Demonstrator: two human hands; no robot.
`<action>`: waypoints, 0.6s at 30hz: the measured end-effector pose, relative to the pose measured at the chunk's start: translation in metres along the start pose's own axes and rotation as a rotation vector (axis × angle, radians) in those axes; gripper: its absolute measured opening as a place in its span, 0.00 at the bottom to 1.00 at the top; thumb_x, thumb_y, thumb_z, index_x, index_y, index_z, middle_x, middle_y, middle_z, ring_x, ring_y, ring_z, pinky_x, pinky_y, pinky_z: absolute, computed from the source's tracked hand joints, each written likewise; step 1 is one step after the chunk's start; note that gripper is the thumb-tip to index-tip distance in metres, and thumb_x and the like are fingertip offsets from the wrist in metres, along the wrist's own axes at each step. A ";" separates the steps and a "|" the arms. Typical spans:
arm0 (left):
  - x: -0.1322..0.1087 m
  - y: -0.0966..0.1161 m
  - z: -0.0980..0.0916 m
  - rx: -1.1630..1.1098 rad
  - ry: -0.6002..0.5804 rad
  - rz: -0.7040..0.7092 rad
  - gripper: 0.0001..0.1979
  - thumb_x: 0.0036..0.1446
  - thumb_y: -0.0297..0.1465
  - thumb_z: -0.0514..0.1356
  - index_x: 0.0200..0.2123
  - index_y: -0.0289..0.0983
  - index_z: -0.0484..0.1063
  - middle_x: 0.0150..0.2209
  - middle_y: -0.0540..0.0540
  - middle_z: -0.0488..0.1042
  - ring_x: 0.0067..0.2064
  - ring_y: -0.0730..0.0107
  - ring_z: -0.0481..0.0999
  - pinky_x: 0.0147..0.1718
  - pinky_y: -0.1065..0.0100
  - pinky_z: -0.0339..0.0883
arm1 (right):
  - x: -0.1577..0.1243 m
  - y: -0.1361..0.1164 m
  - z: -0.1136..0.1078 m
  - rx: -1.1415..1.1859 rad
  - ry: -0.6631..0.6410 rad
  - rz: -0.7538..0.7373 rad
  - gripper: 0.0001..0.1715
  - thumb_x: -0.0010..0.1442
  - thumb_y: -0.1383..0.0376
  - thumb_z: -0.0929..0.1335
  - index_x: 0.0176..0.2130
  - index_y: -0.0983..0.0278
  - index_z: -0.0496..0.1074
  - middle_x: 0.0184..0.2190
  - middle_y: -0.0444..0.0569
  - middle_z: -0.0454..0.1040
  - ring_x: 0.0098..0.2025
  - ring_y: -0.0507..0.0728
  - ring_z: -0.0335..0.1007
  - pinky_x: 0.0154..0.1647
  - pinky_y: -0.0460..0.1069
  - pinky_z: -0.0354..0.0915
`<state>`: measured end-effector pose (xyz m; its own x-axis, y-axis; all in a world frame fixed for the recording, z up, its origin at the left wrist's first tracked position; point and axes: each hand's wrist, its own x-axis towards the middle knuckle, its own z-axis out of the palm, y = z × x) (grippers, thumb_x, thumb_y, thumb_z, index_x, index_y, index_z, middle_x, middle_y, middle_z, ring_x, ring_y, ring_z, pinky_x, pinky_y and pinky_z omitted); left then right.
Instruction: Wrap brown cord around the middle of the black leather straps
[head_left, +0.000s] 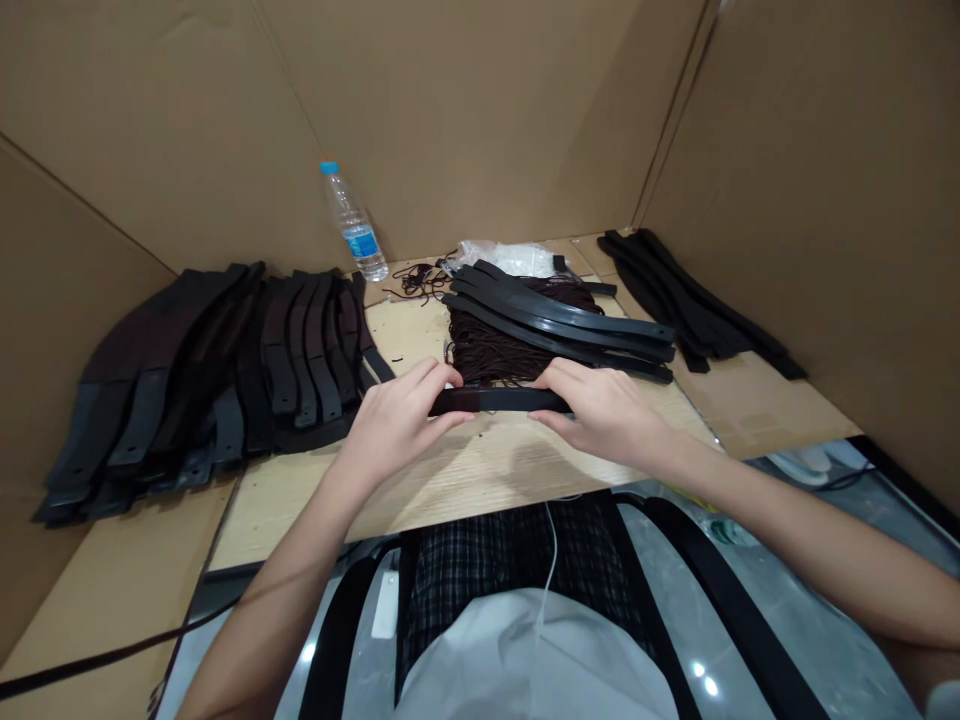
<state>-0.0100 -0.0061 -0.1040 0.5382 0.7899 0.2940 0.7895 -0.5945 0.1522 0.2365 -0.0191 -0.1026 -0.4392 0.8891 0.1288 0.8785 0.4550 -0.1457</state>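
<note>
Just over the table's front part, a black curved strip [506, 400] is held level between my two hands. My left hand [401, 415] pinches its left end, where a dark brown wrapped stretch shows. Thumb and fingers of my right hand [604, 408] close round the right end; the tip is hidden in the hand. Right behind the strip lies a bundle of dark brown cord [495, 345]. Several bare, shiny black strips [555, 308] rest across that bundle.
Piles of strips with brown-wrapped middles [161, 370] cover the left side. More black strips [690, 300] lie at the back right. A water bottle [358, 230] leans on the cardboard wall [480, 120], near loose cord [420, 280] and a clear plastic bag [517, 258].
</note>
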 end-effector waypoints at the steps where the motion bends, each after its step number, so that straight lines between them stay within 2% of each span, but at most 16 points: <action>1: 0.001 0.000 0.001 0.003 -0.006 0.005 0.19 0.62 0.48 0.54 0.41 0.39 0.71 0.41 0.47 0.76 0.38 0.64 0.77 0.29 0.69 0.63 | 0.000 0.000 0.002 -0.022 -0.004 0.006 0.11 0.61 0.61 0.69 0.43 0.65 0.72 0.42 0.51 0.77 0.35 0.58 0.72 0.28 0.49 0.50; 5: 0.004 -0.001 0.004 -0.001 -0.037 0.064 0.15 0.63 0.42 0.56 0.42 0.39 0.74 0.42 0.46 0.78 0.40 0.62 0.77 0.33 0.67 0.65 | 0.000 0.001 0.009 -0.086 -0.019 -0.006 0.09 0.63 0.62 0.66 0.40 0.65 0.70 0.33 0.50 0.77 0.28 0.56 0.69 0.25 0.49 0.43; 9: 0.008 -0.001 0.005 -0.047 -0.065 0.080 0.15 0.63 0.42 0.55 0.40 0.39 0.77 0.34 0.46 0.79 0.38 0.61 0.76 0.35 0.65 0.66 | 0.001 0.004 0.018 -0.126 0.055 -0.051 0.09 0.65 0.64 0.63 0.38 0.65 0.70 0.28 0.49 0.76 0.26 0.55 0.67 0.24 0.50 0.40; 14: 0.010 0.005 0.006 -0.142 -0.076 -0.034 0.23 0.64 0.49 0.50 0.36 0.39 0.76 0.35 0.46 0.80 0.37 0.62 0.77 0.35 0.66 0.65 | 0.002 0.006 0.025 -0.083 0.162 -0.092 0.10 0.63 0.67 0.61 0.35 0.64 0.71 0.28 0.49 0.76 0.27 0.54 0.68 0.24 0.49 0.42; 16: 0.009 0.006 0.005 -0.142 -0.104 -0.081 0.24 0.65 0.49 0.48 0.35 0.40 0.76 0.35 0.48 0.80 0.35 0.64 0.77 0.33 0.67 0.63 | 0.003 0.007 0.021 -0.002 0.152 -0.087 0.08 0.62 0.66 0.63 0.34 0.64 0.71 0.29 0.49 0.77 0.28 0.55 0.70 0.24 0.48 0.46; 18: 0.009 0.007 0.005 -0.133 -0.127 -0.099 0.23 0.65 0.48 0.48 0.35 0.40 0.76 0.34 0.49 0.80 0.34 0.65 0.77 0.30 0.68 0.61 | 0.006 0.012 0.013 0.177 0.104 -0.104 0.06 0.59 0.64 0.66 0.35 0.64 0.71 0.31 0.49 0.78 0.30 0.55 0.71 0.26 0.47 0.52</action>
<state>0.0013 -0.0024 -0.1049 0.4999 0.8528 0.1510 0.7989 -0.5214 0.3000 0.2418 -0.0082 -0.1161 -0.4960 0.8313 0.2510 0.7788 0.5537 -0.2949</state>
